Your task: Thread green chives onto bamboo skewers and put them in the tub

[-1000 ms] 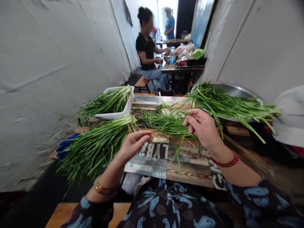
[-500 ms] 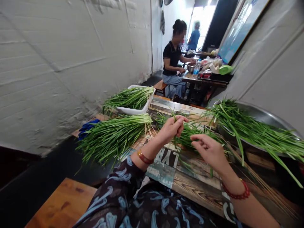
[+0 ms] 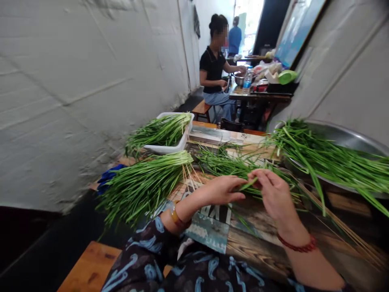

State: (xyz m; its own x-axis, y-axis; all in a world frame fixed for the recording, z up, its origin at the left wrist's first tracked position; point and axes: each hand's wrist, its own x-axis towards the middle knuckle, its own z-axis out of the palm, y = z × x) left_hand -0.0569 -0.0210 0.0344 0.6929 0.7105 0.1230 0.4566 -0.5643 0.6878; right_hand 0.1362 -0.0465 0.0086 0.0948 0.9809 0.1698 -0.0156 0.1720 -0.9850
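Note:
Over the patchwork wooden table, my right hand [image 3: 272,192] pinches a green leaf [image 3: 249,183] between thumb and fingers. My left hand [image 3: 226,190] is just left of it, fingers and thumb apart around the leaf's other end; whether it touches the leaf is unclear. Loose green stalks [image 3: 221,162] lie behind and under both hands. At the left, a large bundle of long green stalks [image 3: 146,182] rests with pale ends toward the middle, thin wooden skewers [image 3: 189,172] by those ends. A white tray [image 3: 182,142] behind holds another bundle.
A large metal basin [image 3: 352,140] heaped with green stalks stands at the right. Long thin sticks [image 3: 340,227] lie in front of it. A blue cloth [image 3: 109,176] is at the left edge. Beyond, a person [image 3: 214,69] sits at another table with a bowl [image 3: 240,79].
My left hand has lowered and opened from its closed grip on a green leaf. My right hand has moved up beside it and closed on a leaf. The view has shifted slightly.

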